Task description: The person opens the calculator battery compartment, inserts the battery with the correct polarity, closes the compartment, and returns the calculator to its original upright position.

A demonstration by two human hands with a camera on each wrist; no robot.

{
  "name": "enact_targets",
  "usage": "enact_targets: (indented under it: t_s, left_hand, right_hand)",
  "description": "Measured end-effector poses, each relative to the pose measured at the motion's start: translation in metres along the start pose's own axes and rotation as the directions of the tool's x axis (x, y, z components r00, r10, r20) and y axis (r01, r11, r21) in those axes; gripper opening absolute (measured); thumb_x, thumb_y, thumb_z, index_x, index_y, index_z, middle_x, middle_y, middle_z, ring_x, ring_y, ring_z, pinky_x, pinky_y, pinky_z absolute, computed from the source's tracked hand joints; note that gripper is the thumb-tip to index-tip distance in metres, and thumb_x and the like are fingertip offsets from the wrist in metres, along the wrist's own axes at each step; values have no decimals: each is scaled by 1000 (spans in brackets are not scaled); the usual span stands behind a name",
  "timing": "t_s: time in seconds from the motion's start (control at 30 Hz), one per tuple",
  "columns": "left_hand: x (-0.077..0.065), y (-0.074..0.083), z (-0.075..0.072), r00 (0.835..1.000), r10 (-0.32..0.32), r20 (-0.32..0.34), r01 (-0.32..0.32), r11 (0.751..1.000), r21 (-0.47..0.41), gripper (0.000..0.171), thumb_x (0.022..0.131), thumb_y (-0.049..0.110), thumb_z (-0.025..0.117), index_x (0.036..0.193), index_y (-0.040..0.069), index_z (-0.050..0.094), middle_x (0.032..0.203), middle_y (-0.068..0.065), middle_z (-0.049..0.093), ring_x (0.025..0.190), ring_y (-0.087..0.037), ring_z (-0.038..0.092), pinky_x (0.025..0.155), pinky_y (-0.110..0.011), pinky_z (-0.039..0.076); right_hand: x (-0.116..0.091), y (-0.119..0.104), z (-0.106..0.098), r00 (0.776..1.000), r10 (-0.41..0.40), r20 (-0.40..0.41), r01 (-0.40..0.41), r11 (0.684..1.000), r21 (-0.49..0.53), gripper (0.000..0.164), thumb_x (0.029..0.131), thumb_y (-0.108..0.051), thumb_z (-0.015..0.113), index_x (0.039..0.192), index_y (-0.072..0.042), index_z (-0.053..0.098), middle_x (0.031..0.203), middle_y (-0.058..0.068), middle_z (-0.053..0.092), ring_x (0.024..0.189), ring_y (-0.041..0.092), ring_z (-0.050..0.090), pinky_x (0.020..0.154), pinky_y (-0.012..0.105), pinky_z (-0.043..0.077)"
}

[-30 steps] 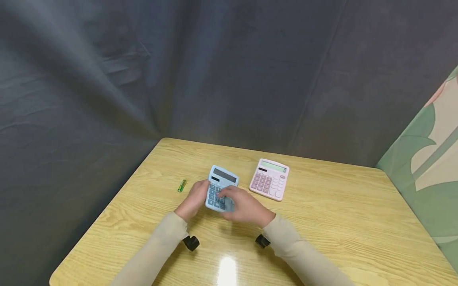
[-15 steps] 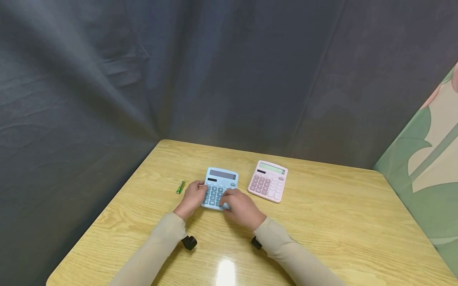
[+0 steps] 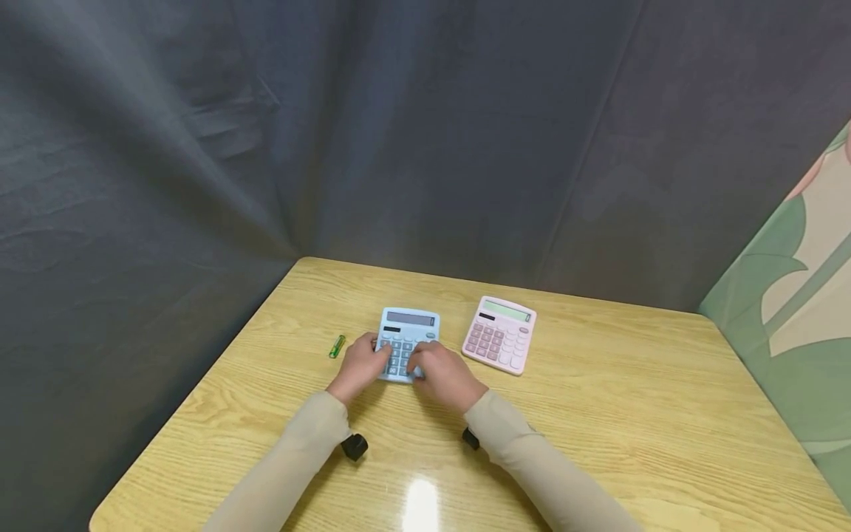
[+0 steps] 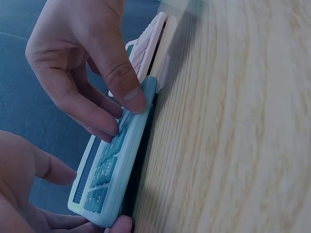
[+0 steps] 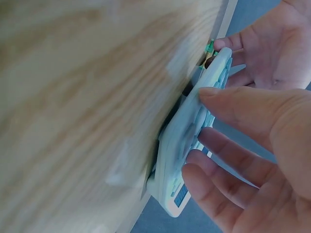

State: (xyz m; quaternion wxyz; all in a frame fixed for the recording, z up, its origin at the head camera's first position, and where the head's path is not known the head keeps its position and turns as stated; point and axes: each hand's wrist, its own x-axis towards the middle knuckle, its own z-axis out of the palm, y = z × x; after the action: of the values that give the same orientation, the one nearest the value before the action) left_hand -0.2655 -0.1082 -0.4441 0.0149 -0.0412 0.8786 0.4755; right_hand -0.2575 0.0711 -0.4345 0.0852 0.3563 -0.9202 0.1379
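Observation:
A light blue calculator (image 3: 412, 332) lies face up, low over the wooden table, its display toward the far side. My left hand (image 3: 361, 363) grips its left edge, thumb over the keys and fingers reaching beneath. At its near right corner is my right hand (image 3: 447, 375). The right thumb (image 5: 233, 104) sits against the near rim, while the curled fingers (image 5: 214, 191) touch the key side. Dark shadow shows under the raised near edge of the calculator (image 4: 129, 155) in the left wrist view.
A pink calculator (image 3: 508, 325) lies face up to the right of the blue one. Left of my left hand lies a green battery (image 3: 337, 346). A dark curtain (image 3: 465, 148) hangs behind the wooden table (image 3: 631, 384).
The blue calculator was tilted and turned a second ago; it has since come down flatter and squarer, and digits now show on its display. Both hands stayed on it.

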Motion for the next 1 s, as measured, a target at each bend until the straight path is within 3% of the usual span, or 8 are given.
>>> enact_targets:
  t_s: [0.13,0.37,0.7,0.83,1.0]
  left_hand:
    - [1,1,-1,1000,-7,5,7,1000,-4,51,100,24,52,141,-6,48,130,-22,60,115,-32,58,98,-46,49]
    - [1,3,-1,1000,1,1,-1,1000,27,57,99,24,55,147,-2,40,135,-24,57,110,-31,60,84,-41,53]
    - [-5,9,1,999,32,-3,-31,991,130,63,98,26,57,150,-3,35,138,-27,53,125,-40,53,103,-53,45]
    - [-11,14,0,998,57,-2,-55,975,217,64,97,28,58,149,-2,38,136,-29,50,121,-43,53,101,-54,46]
    - [-18,17,1,996,91,14,-92,961,260,63,95,28,60,147,-3,41,130,-29,49,106,-36,57,91,-50,51]
  right_hand:
    - [4,1,0,1000,5,4,-5,1000,-5,16,78,-6,84,91,-12,78,102,3,71,95,21,65,81,32,57]
    - [9,0,0,1000,20,1,-20,1000,-17,16,77,-3,83,91,-11,78,100,4,70,92,22,64,78,35,58]
    - [20,5,0,999,44,-1,-44,998,-39,19,75,1,80,92,-8,79,95,5,69,86,23,64,73,36,58]
    - [28,9,3,999,40,-18,-41,998,-50,18,75,2,81,91,-7,79,93,6,70,85,23,66,73,34,59]
    - [42,15,10,997,62,-43,-65,996,-57,17,77,1,81,92,-6,79,94,7,72,87,22,68,75,32,59]
